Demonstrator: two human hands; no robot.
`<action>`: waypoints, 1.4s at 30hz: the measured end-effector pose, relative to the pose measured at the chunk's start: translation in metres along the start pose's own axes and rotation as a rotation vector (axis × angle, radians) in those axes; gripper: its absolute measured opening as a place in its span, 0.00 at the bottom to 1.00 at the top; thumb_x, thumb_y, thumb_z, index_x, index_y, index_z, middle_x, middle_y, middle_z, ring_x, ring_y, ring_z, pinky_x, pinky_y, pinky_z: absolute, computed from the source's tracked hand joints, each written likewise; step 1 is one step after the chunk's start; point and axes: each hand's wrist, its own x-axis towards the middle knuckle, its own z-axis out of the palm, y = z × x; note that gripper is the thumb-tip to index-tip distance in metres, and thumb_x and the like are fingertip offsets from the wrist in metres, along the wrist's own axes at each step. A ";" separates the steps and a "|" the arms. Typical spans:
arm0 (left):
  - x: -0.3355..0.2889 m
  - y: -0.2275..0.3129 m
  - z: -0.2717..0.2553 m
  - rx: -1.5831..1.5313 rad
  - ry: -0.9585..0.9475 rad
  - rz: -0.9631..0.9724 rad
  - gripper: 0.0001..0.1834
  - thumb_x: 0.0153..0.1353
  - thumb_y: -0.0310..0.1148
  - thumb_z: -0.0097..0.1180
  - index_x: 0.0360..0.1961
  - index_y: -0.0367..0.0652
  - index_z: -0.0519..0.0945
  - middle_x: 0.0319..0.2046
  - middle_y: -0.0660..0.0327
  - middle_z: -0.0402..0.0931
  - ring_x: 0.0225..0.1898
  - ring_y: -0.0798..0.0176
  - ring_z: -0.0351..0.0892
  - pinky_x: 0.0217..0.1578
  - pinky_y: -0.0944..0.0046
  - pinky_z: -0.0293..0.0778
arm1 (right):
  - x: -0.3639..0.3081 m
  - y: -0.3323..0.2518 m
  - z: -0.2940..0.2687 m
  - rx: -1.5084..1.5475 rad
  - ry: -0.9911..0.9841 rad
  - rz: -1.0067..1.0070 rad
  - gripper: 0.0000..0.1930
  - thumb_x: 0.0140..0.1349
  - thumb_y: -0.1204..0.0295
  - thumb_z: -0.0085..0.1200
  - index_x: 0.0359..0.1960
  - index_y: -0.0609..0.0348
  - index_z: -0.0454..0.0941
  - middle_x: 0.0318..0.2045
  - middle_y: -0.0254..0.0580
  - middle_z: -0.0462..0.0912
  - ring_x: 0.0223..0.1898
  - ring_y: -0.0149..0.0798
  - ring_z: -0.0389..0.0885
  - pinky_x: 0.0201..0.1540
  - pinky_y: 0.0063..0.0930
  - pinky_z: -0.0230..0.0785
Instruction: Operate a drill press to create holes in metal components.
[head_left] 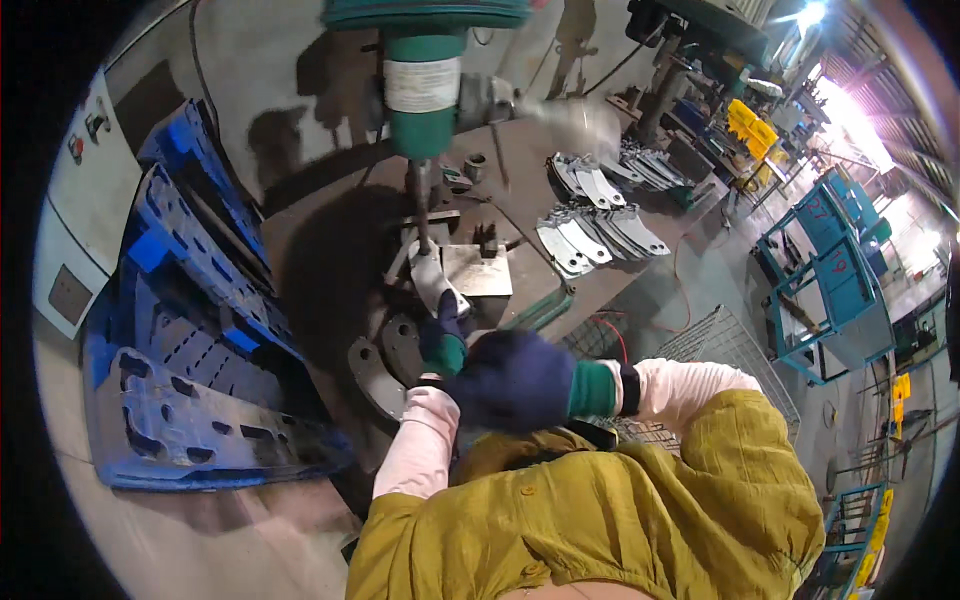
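Navy-gloved left hand point(447, 338) grips a curved silver metal plate point(429, 276), best braced flat beneath the green drill point(421, 125); blurred right hand point(515, 380), grip unclear

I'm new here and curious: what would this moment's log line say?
left hand: on curved metal plate | right hand: blurred, grip unclear | drill-press spindle: at plate's far end, contact unclear

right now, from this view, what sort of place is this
Probably a metalworking shop: a green drill press stands over a workbench, curved metal plates lie in piles on it, and teal carts stand off to the right.
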 end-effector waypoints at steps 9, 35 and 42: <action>0.005 0.002 -0.006 -0.849 -0.259 -0.202 0.19 0.62 0.47 0.61 0.38 0.38 0.80 0.34 0.54 0.81 0.28 0.59 0.83 0.27 0.59 0.82 | -0.223 0.255 0.058 -0.047 -0.077 1.181 0.31 0.56 0.46 0.53 0.56 0.54 0.75 0.43 0.53 0.83 0.46 0.57 0.81 0.48 0.50 0.72; -0.047 0.035 -0.021 0.506 -0.081 0.515 0.28 0.61 0.44 0.63 0.56 0.39 0.73 0.40 0.57 0.81 0.40 0.57 0.83 0.39 0.59 0.82 | -0.224 0.428 0.107 0.126 0.182 0.605 0.12 0.52 0.63 0.62 0.26 0.57 0.76 0.28 0.54 0.80 0.31 0.56 0.79 0.34 0.44 0.72; -0.046 0.047 -0.019 -0.676 -0.154 -0.248 0.22 0.62 0.47 0.62 0.45 0.38 0.78 0.36 0.58 0.82 0.34 0.61 0.85 0.31 0.65 0.82 | -0.239 0.258 0.045 1.901 0.605 1.101 0.17 0.66 0.59 0.55 0.47 0.58 0.79 0.27 0.38 0.81 0.29 0.32 0.80 0.30 0.25 0.72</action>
